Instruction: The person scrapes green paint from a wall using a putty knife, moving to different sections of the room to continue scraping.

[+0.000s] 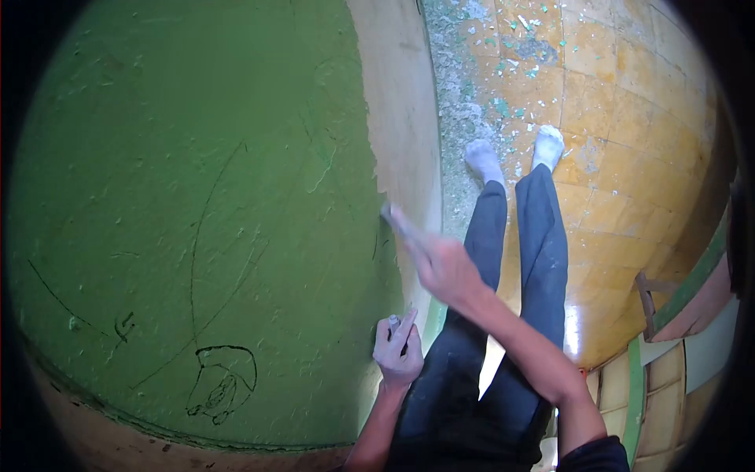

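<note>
My right hand (450, 271) is closed around the handle of a hammer-like tool (405, 228); its dusty head, slightly blurred, is over the edge of the green paint. Lower down, my left hand (399, 355) is curled in front of the wall, whitened with dust. A short grey rod-like tool (394, 321) sticks up from its fingers; most of it is hidden in the grip. Green paint (275, 197) covers most of the wall on the left. Along its ragged edge runs a bare pale strip (401, 102), close beside both hands.
My outstretched legs (543, 236) and dusty white socks (548, 145) lie along the wall's foot. Paint chips and grey debris (464, 102) litter the yellow tiled floor (621, 157). Green-edged furniture or panels (692, 299) stand at the right. Dark scribbles (224, 385) mark the wall.
</note>
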{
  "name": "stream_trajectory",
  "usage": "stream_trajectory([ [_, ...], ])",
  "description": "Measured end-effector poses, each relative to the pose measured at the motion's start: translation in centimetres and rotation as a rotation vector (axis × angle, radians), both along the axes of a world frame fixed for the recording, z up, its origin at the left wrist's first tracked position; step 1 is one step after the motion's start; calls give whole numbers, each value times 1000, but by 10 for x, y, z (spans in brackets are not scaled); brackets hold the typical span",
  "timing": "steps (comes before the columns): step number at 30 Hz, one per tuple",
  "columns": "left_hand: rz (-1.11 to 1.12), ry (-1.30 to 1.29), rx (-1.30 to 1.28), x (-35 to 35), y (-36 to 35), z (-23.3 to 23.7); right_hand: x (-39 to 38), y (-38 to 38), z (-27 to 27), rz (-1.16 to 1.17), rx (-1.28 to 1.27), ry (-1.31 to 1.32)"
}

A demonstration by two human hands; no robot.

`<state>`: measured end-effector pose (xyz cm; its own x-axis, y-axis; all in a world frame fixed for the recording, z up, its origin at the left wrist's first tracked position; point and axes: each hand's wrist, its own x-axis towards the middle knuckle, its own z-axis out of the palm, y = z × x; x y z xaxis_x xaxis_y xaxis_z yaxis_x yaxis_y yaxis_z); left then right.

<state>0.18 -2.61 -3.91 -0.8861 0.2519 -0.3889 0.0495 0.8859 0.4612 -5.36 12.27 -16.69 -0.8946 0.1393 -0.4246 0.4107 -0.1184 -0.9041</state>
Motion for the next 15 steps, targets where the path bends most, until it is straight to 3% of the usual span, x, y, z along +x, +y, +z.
stream_trajectory([
  [7,-46,31,22,0,-2,-2,-55,33,-6,-40,80,60],
  [10,-32,15,26,-2,0,-1,-10,16,15,143,61,-28],
  [15,-54,28,13,-2,0,-1,-68,48,-7,-15,147,56],
])
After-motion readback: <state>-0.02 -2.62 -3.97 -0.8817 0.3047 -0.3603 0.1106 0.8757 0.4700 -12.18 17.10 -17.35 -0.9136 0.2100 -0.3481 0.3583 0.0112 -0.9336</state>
